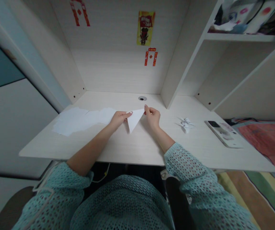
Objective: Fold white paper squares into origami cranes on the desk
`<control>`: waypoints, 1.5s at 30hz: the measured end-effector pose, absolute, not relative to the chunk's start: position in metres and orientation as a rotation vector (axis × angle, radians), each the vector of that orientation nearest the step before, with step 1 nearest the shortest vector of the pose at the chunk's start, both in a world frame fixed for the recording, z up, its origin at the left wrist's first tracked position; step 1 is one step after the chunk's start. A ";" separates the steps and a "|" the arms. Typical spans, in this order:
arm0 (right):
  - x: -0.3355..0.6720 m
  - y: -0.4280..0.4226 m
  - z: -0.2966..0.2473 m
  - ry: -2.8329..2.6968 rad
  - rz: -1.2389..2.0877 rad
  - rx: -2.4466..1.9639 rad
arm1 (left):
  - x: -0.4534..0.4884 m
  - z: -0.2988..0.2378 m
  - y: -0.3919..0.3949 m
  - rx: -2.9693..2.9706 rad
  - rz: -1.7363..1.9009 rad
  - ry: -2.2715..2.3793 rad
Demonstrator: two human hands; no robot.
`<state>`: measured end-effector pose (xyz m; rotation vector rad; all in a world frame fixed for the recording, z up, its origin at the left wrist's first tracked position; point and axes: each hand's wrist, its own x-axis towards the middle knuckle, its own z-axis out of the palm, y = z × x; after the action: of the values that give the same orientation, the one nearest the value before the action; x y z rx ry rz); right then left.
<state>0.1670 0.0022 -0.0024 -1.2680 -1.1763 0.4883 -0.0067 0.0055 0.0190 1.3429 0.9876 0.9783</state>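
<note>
A folded white paper triangle point(135, 120) is held up over the desk, one of its points hanging downward. My left hand point(120, 119) grips its left corner, thumb on the front face and fingers behind. At the upper right corner, my right hand point(152, 116) pinches the paper between thumb and fingertip. Left of my left hand lie several loose white paper sheets point(76, 119), overlapping on the desk. Small folded white paper pieces point(186, 124) sit in a cluster to the right of my right hand.
The white desk point(137, 148) meets a back panel with red and yellow stickers point(146, 28). A phone point(223, 133) lies near its right end. A vertical divider point(187, 54) stands at the back right, below a filled shelf point(242, 37). A round cable hole point(142, 98) is at the back.
</note>
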 end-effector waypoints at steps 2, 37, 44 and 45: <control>0.165 0.001 -0.002 -1.116 0.479 -1.260 | -0.006 0.018 0.005 1.313 0.969 0.970; 0.146 -0.020 -0.003 -1.813 0.565 -1.330 | -0.007 0.019 0.002 1.492 1.075 1.183; 0.139 -0.024 -0.001 -1.743 0.679 -1.248 | -0.014 0.020 0.014 1.245 1.293 1.143; 0.139 -0.024 -0.001 -1.747 0.701 -1.248 | -0.017 0.020 0.016 1.190 1.339 1.143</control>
<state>0.1390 -0.0244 -0.0012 -1.2482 -1.7467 0.7005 -0.0166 0.0159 0.0203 1.1903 1.1435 1.3389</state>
